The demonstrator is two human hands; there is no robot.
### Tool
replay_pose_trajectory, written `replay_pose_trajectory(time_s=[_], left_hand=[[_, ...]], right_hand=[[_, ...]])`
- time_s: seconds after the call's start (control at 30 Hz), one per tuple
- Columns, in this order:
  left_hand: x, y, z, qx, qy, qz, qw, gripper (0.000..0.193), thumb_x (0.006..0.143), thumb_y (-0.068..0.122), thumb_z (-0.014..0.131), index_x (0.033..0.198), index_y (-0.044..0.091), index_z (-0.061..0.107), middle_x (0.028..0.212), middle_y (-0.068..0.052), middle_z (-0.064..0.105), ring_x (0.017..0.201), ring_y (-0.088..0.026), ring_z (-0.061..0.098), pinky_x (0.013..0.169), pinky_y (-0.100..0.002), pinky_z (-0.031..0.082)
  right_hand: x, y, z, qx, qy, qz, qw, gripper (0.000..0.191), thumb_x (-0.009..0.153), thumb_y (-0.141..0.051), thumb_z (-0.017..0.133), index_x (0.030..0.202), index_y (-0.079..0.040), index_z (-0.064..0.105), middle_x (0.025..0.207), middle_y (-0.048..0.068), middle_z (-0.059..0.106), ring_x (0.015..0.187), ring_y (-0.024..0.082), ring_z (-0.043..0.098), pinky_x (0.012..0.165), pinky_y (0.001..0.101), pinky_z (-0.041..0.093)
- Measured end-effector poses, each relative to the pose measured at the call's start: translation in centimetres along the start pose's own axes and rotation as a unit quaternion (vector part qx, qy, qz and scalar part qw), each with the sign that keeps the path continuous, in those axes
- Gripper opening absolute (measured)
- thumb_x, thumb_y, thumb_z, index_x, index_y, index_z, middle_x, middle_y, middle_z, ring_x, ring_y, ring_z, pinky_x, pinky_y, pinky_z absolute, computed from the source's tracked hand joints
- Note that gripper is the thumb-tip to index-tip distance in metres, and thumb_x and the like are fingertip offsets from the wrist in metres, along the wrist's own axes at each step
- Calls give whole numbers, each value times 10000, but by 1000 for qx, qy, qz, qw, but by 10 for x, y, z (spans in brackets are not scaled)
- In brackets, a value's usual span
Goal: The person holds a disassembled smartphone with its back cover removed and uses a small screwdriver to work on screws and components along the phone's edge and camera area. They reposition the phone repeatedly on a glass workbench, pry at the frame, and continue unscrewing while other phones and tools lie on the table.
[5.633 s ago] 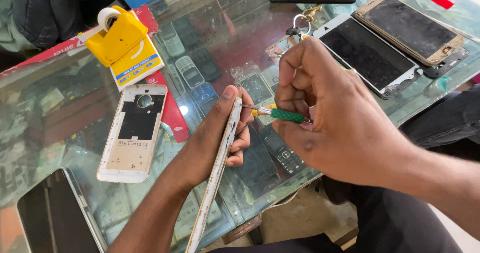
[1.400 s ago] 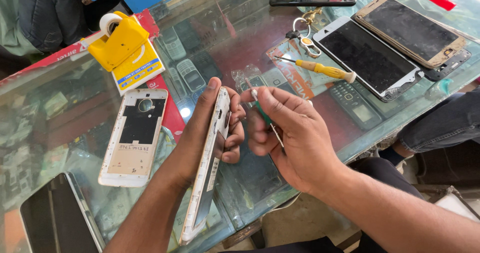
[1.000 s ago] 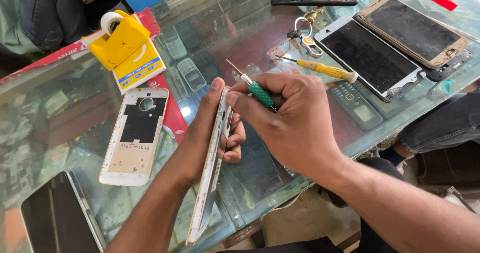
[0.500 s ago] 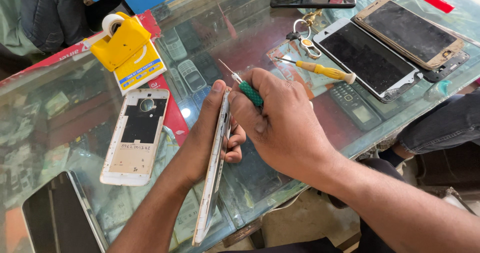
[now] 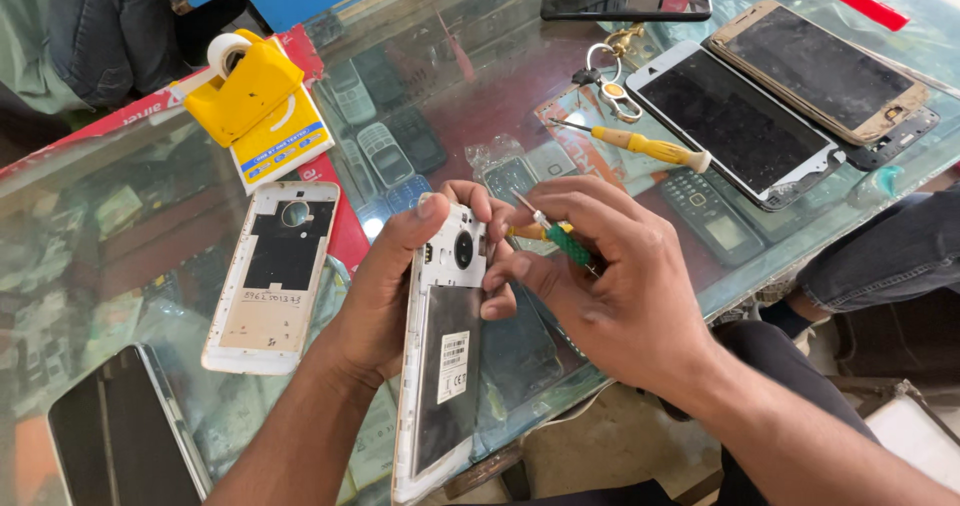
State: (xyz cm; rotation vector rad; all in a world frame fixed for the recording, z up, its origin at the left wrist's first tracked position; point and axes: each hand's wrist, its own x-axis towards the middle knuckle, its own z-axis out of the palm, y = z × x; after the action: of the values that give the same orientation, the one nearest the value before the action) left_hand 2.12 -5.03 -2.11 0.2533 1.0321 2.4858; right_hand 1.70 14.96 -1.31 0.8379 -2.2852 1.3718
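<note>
over a glass counter (image 5: 130,216), the left hand (image 5: 385,291) grips an opened white smartphone (image 5: 440,356) with its back exposed, held above the counter's near edge. the right hand (image 5: 610,286) pinches a green-handled screwdriver (image 5: 560,238), tip beside the phone's top. a detached back cover (image 5: 272,276) lies left; a yellow-handled screwdriver (image 5: 640,146) lies beyond.

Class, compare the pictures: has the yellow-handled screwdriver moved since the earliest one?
Yes. The yellow-handled screwdriver now lies on the glass counter beside the white phone; earlier that spot held no screwdriver.
</note>
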Motion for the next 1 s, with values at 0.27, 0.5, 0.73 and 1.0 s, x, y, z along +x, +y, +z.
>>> replay_pose_trajectory(time_s=[0.27, 0.5, 0.73, 1.0], left_hand=[[-2, -2, -22, 72, 20, 36, 997, 415, 1016, 443, 588, 1136, 50, 533, 1192, -216, 611, 1006, -279, 644, 914, -460, 581], [5, -6, -24, 156, 74, 33, 984, 457, 1021, 477, 481, 1146, 44, 559, 1312, -205, 653, 1136, -230, 665, 1003, -386, 561], [11, -13, -7, 367, 89, 97, 921, 272, 1067, 203, 485, 1246, 11, 556, 1250, -98, 656, 1115, -135, 629, 980, -300, 540], [4, -5, 5, 629, 192, 198, 727, 321, 884, -35, 465, 1162, -7, 623, 1067, -125, 663, 963, -203, 677, 875, -312, 554]], right_hand=[[10, 55, 2, -250, -46, 17, 967, 204, 912, -179, 784, 1048, -34, 741, 1084, 138, 731, 876, 338, 725, 765, 454, 560], [1, 30, -10, -137, -5, 9, 991, 242, 904, -253, 750, 986, -27, 725, 1005, 119, 723, 777, 290, 704, 652, 390, 556], [-12, 2, -21, -120, -173, -3, 978, 348, 840, -408, 767, 910, -72, 710, 781, 77, 682, 652, 313, 680, 545, 424, 508], [-11, 1, -18, -173, -203, 1, 964, 333, 825, -415, 749, 850, -89, 690, 707, 70, 659, 625, 318, 670, 518, 441, 494]])
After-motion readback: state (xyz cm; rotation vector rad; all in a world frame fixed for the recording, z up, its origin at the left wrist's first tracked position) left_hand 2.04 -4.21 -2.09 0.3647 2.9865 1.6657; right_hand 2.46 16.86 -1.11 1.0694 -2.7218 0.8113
